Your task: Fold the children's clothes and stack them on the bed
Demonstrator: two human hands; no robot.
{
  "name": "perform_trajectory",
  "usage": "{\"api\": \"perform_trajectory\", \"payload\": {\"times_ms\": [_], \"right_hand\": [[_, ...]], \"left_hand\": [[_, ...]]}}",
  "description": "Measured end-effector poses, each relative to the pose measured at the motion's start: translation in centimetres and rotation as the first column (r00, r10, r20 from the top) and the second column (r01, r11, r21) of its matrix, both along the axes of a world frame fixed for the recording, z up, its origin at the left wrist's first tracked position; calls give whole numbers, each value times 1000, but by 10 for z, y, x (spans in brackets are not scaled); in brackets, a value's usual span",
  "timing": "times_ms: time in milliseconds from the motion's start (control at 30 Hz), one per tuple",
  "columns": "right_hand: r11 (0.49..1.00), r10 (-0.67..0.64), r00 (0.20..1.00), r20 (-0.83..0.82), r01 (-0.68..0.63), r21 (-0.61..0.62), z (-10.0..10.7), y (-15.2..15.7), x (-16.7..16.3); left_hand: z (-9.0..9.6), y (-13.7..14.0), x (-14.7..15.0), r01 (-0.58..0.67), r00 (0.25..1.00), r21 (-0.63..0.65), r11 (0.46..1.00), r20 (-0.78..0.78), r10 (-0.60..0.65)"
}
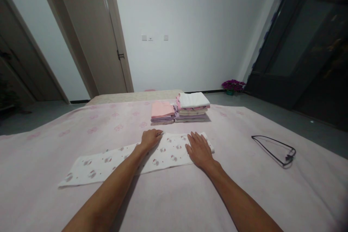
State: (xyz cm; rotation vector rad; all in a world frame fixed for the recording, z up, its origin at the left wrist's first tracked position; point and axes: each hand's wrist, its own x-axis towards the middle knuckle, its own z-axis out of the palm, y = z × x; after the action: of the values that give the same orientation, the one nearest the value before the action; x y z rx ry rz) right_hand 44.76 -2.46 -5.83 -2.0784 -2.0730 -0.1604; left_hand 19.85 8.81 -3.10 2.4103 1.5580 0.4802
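A long white strip of folded cloth (pixel 163 154) with a small printed pattern lies across the pink bed cover, probably a garment, though its exact kind does not show. My left hand (pixel 151 140) is closed at its far edge near the middle, thumb and fingers pinching the fabric. On the right end my right hand (pixel 199 149) rests flat, fingers stretched out over the cloth. Behind both hands stand two piles of folded clothes: a lower one with a pink piece on top (pixel 162 110) and a taller one topped with white (pixel 194 100).
The pink cover (pixel 239 195) spreads over a wide surface. A black wire hanger-like loop (pixel 274 148) lies on it at the right. Beyond are a door (pixel 87 32), a white wall and purple flowers (pixel 233 85) on the floor.
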Motion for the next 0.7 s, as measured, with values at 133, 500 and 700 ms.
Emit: {"api": "perform_trajectory", "payload": {"times_ms": [133,500,700], "right_hand": [[1000,-14,1000,4,14,-12,4,-1,-1],[999,-33,998,56,35,-35,6,1,9],[969,-239,971,-13,239,64,15,-4,40]], "left_hand": [[-2,-5,1,-80,997,133,988,-13,82],[-32,-30,16,419,907,156,894,-114,-405],[-29,-42,9,301,951,212,930,-142,-276]]}}
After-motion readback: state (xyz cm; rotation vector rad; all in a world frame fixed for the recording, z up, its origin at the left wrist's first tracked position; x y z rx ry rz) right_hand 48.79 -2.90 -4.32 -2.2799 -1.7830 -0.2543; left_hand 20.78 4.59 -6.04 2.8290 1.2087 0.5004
